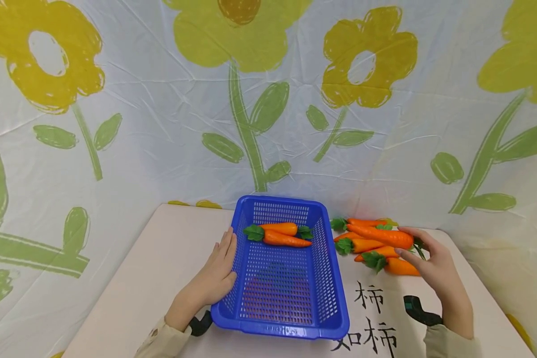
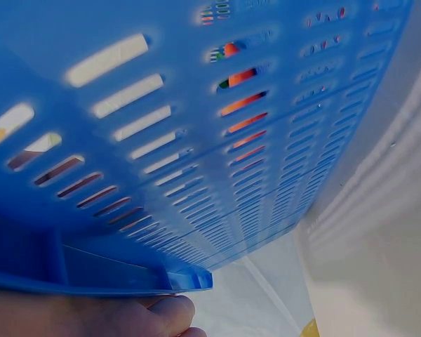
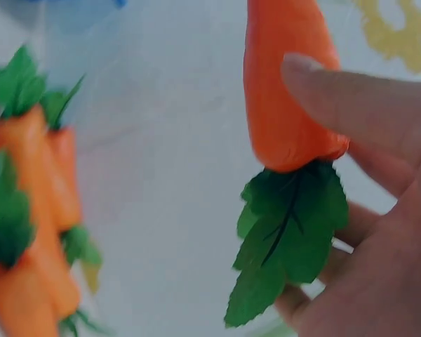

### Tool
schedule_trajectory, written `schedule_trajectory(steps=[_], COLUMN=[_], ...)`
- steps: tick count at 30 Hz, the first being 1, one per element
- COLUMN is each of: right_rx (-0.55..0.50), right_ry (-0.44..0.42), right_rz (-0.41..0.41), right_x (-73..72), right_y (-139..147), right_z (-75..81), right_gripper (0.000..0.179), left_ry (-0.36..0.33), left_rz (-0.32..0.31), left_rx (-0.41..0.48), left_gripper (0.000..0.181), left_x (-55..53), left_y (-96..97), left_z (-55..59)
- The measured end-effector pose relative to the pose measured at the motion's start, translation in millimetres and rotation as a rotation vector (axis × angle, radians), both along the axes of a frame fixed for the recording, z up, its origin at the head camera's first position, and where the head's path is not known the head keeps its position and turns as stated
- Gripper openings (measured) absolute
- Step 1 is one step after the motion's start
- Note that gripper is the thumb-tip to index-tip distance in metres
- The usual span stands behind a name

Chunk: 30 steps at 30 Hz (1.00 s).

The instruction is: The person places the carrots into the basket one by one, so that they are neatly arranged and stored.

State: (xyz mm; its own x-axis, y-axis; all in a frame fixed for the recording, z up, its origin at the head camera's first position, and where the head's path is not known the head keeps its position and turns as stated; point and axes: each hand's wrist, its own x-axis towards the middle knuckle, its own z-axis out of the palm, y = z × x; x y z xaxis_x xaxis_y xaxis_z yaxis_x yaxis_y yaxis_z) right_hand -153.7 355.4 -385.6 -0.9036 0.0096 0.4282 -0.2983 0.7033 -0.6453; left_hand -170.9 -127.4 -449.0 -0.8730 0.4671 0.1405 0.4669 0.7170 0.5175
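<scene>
My right hand [image 1: 439,266] pinches a carrot [image 1: 380,235] by its thick end, between the thumb and the fingers. In the right wrist view its green leaves [image 3: 295,232] hang below the thumb. The carrot is over a pile of several carrots [image 1: 402,266] on the table's right side. My left hand [image 1: 215,273] lies along the outer left side of a blue plastic basket [image 1: 291,330], its fingers straight against the wall. Inside the basket, near its far end, two carrots [image 1: 287,240] lie side by side with leaves at opposite ends.
The pale table [image 1: 161,258] carries black brushed characters [image 1: 369,297] in front of the carrot pile. Behind and around it hangs a white cloth [image 1: 161,164] printed with yellow flowers. The basket's far rim is close to the cloth.
</scene>
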Motion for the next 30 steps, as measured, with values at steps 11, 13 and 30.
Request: schedule_trajectory(steps=[11, 13, 30], right_rx=[-0.087, -0.102, -0.083], right_ry=[-0.040, -0.059, -0.204], right_rz=[-0.038, -0.053, 0.047], right_x=[-4.4, -5.6, -36.9], right_y=[-43.4, -52.1, -118.1], right_z=[39.2, 45.0, 70.2], right_gripper=[0.048, 0.048, 0.048], left_ry=[-0.005, 0.000, -0.003], left_rz=[-0.001, -0.002, 0.000], left_rx=[-0.007, -0.007, -0.002], left_gripper=[0.079, 0.079, 0.078], left_x=[-0.3, 0.0, 0.2], left_y=[0.2, 0.6, 0.8], left_z=[0.3, 0.9, 1.7])
